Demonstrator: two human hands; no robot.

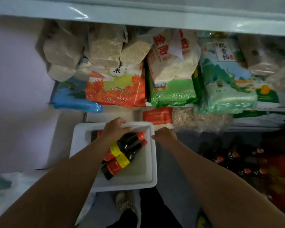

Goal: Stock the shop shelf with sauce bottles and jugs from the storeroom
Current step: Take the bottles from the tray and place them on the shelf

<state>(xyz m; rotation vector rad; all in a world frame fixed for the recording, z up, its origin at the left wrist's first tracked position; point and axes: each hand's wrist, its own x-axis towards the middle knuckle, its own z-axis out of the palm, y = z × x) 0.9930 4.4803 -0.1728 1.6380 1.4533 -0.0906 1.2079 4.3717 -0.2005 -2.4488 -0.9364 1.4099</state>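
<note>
**A:** Status on the hands?

**B:** From my feed: left hand [115, 129] has its fingers curled over the far rim of the white foam box [138, 182], gripping it. Right hand [165, 136] sits at the box's right far corner, thumb touching the edge. I can't tell whether its fingers are closed on anything.

**A:** Where's the stock?

**B:** Two dark sauce bottles [122, 155] lie on their sides inside the box, touching each other, red caps pointing to the far right corner. Red and yellow labels. The left forearm crosses over part of them. Something else red shows under the left wrist, too hidden to identify.

**A:** Surroundings?

**B:** The box is right against a low shelf [262, 124]. On the shelf beyond it: an orange pack [156, 115] and a clear bag of grain [197, 120]. The level above is packed with rice bags [171, 89], in blue, orange-leaf, green and pale green prints, with clear sacks piled on top. A white shelf edge [155, 15] runs across the top. Plain pale wall [15, 79] on the left. On the grey floor [174, 170] to the right stands a cluster of dark red-capped bottles [240, 162], blurred. Dim lighting overall.
</note>
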